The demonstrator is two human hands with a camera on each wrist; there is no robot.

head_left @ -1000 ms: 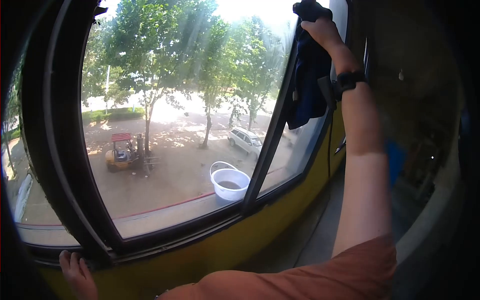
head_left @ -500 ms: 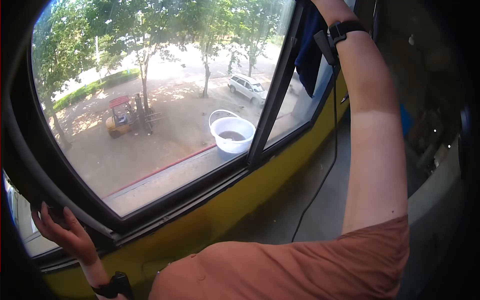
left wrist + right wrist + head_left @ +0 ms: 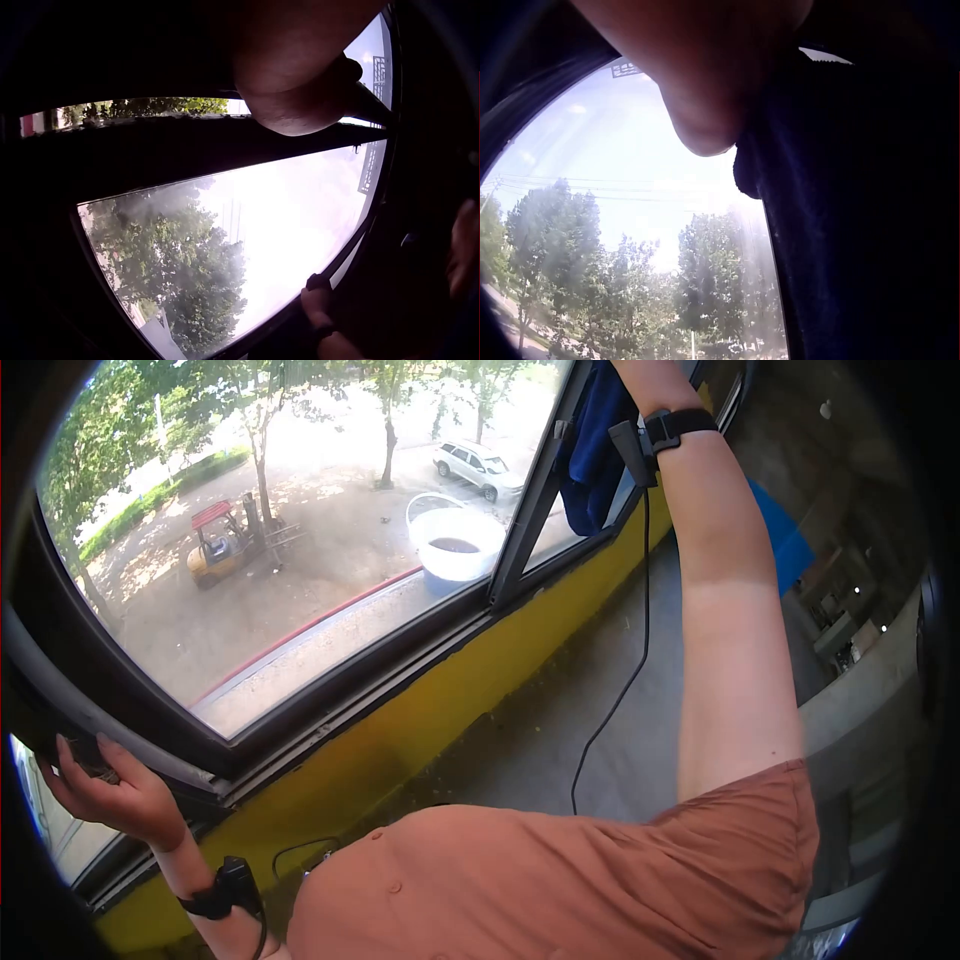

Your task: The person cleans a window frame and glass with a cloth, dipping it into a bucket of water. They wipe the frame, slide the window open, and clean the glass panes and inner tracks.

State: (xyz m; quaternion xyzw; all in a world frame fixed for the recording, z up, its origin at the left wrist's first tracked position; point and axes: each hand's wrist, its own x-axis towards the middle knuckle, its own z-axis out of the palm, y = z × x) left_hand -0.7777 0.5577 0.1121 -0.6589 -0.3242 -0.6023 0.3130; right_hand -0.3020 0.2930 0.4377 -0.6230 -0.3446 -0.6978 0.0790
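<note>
My right hand (image 3: 705, 112) grips a dark blue cloth (image 3: 595, 460) that hangs down against the window's right part. In the head view that hand is cut off at the top edge; only the wrist with its black strap shows. From the left wrist view, the same right hand (image 3: 315, 300) appears raised at the window's edge. At the lower left, my left hand (image 3: 135, 800) holds the dark window frame (image 3: 120, 738), fingers bent at its edge. Close up, the left hand (image 3: 292, 82) overlaps the dark upright, its fingers mostly in shadow.
A white bucket (image 3: 455, 555) holding dark water stands on the ledge outside the glass. A black cable (image 3: 610, 715) hangs from the right wrist. Below the window is a yellow wall (image 3: 400, 720). Outside are a forklift (image 3: 215, 545), a white car (image 3: 478, 465) and trees.
The head view has tilted, carrying the right hand out past the top edge. My left hand has moved from the lower frame onto the upright. The cloth stays at the window's right part.
</note>
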